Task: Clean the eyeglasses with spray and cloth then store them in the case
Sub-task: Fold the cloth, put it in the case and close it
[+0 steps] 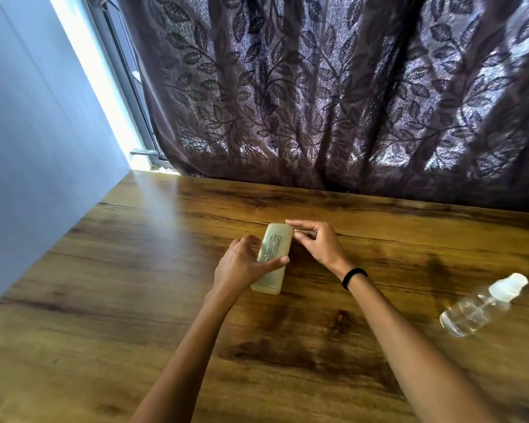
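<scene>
Case (271,257), pale yellow translucent rigid plastic, lies shut on wooden desk (135,270); left grip (242,265) clasps its middle; right grip (315,242) touches its 2 o'clock edge, pinch unclear. Light, stiff, likely slick: hold long sides.

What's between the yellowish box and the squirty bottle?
Between the case and spray bottle, the right arm, wearing a black band, crosses; otherwise bare wooden table, in the head view.

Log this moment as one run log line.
left hand grips case | right hand at case's far edge, grip unclear | case flat on table | spray bottle lying at right
</scene>
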`<state>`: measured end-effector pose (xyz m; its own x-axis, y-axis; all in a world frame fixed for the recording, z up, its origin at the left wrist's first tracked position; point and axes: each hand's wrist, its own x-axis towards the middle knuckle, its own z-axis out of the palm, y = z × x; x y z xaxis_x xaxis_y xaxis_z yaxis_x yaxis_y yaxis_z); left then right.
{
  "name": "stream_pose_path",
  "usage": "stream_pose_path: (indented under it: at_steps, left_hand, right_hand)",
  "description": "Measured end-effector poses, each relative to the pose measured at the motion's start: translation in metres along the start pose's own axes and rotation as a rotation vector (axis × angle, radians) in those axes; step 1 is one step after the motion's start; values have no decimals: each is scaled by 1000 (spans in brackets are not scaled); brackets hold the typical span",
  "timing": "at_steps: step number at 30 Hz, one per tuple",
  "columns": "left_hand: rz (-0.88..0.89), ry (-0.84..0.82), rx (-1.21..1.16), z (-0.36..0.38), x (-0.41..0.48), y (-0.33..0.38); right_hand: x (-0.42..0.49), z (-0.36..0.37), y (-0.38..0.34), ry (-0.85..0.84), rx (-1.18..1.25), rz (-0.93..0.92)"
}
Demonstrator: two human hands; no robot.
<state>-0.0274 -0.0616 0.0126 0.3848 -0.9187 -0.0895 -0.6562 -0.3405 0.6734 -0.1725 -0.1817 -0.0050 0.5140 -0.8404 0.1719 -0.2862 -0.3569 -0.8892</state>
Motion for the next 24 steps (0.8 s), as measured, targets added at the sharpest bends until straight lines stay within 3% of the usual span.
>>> stream_pose_path:
  at_steps: [6, 11, 20, 24]
  left_hand:
    - [45, 83, -24, -11, 2, 14]
    - [276, 98, -104, -2, -3, 62]
    - [532, -315, -52, 84, -25, 163]
    - [591, -430, -59, 119, -36, 192]
  right_hand:
    - [-12, -17, -7, 62, -32, 22]
    - [-33, -52, -19, 190, -65, 24]
    - [-108, -156, -58, 584, -342, -8]
    - [-145, -184, -66, 627, -608, 40]
